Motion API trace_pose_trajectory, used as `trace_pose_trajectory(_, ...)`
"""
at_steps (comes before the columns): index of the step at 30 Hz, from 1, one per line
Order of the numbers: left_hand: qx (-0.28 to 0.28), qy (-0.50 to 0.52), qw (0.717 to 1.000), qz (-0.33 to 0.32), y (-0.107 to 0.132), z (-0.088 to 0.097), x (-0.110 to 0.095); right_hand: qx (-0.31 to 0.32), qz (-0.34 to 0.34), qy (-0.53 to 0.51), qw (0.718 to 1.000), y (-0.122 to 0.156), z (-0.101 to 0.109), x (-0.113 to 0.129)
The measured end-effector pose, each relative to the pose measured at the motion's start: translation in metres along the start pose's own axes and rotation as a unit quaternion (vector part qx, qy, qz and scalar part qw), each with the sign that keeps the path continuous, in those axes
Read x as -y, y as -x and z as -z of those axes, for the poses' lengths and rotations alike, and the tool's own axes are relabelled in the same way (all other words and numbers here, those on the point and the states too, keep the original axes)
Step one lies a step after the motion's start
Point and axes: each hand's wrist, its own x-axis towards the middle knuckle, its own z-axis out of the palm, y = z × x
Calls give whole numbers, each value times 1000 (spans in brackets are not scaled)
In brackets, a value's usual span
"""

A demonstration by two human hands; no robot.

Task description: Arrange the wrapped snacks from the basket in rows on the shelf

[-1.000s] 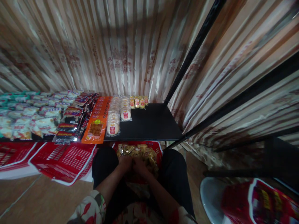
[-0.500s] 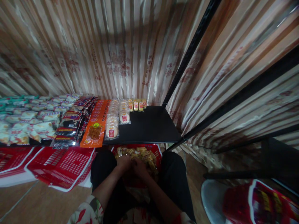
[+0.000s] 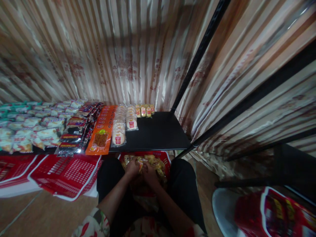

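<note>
Close together over a red basket (image 3: 169, 162) between my knees are my left hand (image 3: 132, 168) and my right hand (image 3: 149, 172). Both are closed around a small yellow-wrapped snack packet (image 3: 140, 162), which shows between the fingers. Beneath them the basket holds a heap of similar yellow snack packets (image 3: 159, 164). My hands hide part of this heap. On the black shelf (image 3: 160, 131) just beyond, a few small yellow packets (image 3: 143, 111) stand at the back, beside a row of clear-wrapped round crackers (image 3: 131, 122).
Farther left along the shelf lie orange snack bags (image 3: 100, 131), dark packets (image 3: 73, 131) and many white packets (image 3: 48, 136). An empty-looking red basket (image 3: 71, 174) stands below. Black shelf posts (image 3: 201, 56) rise on the right, near a basket of packaged goods (image 3: 278, 210).
My hands have lifted slightly, and a yellow packet now shows between them. The camera view has shifted a little; the things on the shelf stay as they were.
</note>
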Motion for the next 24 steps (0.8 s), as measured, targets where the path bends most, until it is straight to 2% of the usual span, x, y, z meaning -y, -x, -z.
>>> trace_pose_trajectory(9, -43, 99, 994, -31, 8, -3, -14, -28, -12, -152, 988, 3, 7, 8)
trace_pose_trajectory(15, -67, 127, 986, -88, 16, 3, -29, -60, 15, -187, 980, 3, 17, 11)
trace_pose_trajectory(24, -129, 150, 971, -133, 21, 13, -54, -128, 45, -256, 957, -11, 24, 12)
